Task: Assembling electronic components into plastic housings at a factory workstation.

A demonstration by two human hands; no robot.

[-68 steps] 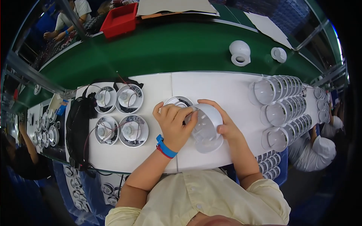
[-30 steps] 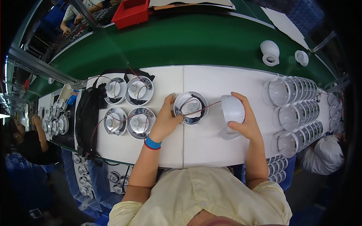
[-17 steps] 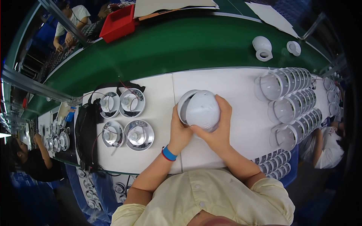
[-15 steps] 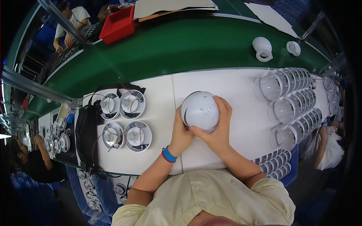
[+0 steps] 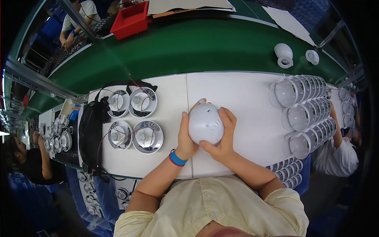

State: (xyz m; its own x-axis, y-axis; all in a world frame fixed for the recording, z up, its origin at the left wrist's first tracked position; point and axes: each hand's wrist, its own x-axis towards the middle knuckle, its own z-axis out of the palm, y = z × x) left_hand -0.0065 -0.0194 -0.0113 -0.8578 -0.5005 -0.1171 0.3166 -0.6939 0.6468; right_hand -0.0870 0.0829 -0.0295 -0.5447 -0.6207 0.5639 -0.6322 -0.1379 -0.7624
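A white ball-shaped plastic housing, with a row of vent slits and a small dark slot on its face, is held up over the white table. My left hand wraps its left side, with some fingertips showing over the top edge. My right hand grips the right side, its thumb pressed on the lower front. To the left sit several open white bowl-shaped housings, such as the near one, with circuit boards and thin wires inside.
Rows of stacked clear domes lie at right. Beyond the table, a green surface carries two white parts and a red bin. A black bag lies at left. Co-workers sit left, right and far left.
The white housing has turned in my hands; the dark gap on its left is now out of sight, and the slot shows on top. At right, a co-worker's arm now reaches toward the domes.
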